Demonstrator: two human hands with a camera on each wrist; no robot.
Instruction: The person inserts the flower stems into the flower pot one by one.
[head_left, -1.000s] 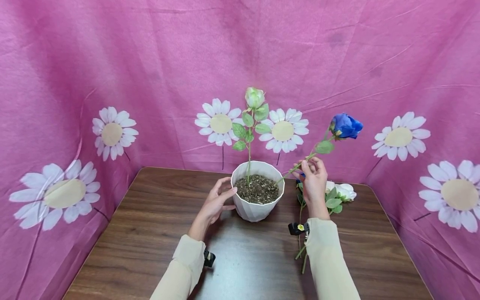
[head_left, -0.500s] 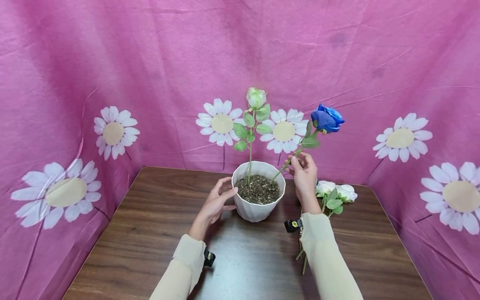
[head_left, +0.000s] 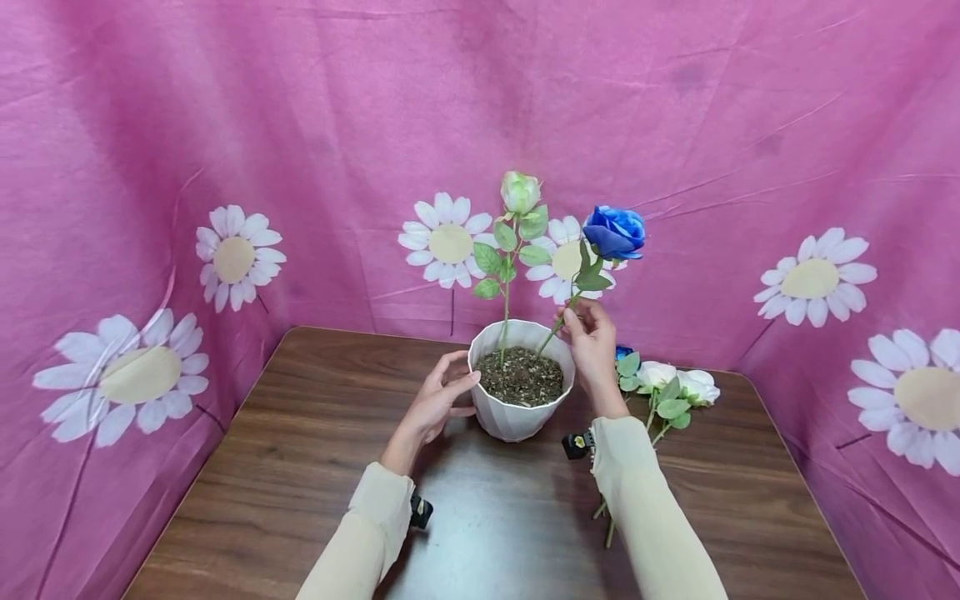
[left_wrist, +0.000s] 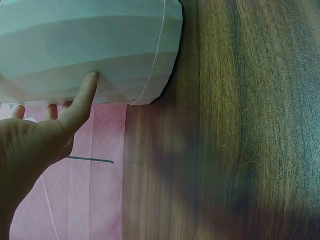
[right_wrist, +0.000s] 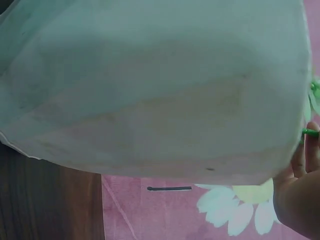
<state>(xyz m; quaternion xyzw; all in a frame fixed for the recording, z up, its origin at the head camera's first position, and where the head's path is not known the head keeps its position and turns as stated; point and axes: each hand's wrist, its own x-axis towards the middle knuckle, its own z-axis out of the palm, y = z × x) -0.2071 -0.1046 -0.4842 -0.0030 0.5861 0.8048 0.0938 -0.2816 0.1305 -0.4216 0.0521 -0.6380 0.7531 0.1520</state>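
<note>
A white faceted flowerpot (head_left: 513, 422) full of dark soil (head_left: 519, 382) stands on the table. My left hand (head_left: 433, 407) rests on its left side; in the left wrist view the extended fingers (left_wrist: 86, 97) touch the pot wall. My right hand (head_left: 594, 357) pinches the stem of a blue rose (head_left: 617, 232) just above the right rim. The stem leans right, its lower end at the soil; whether it enters the soil cannot be told. A pale green rose (head_left: 520, 193) stands upright in the pot. In the right wrist view the pot hides much of the right hand (right_wrist: 297, 200).
White roses (head_left: 697, 388) and another blue rose (head_left: 624, 367) lie on the wooden table (head_left: 315, 417) at the right, stems partly under the right forearm. A pink cloth (head_left: 337, 125) printed with daisies surrounds the back and sides.
My right hand has moved left with the blue rose, bringing it more upright and its stem further over the soil. The left hand stays against the pot.
</note>
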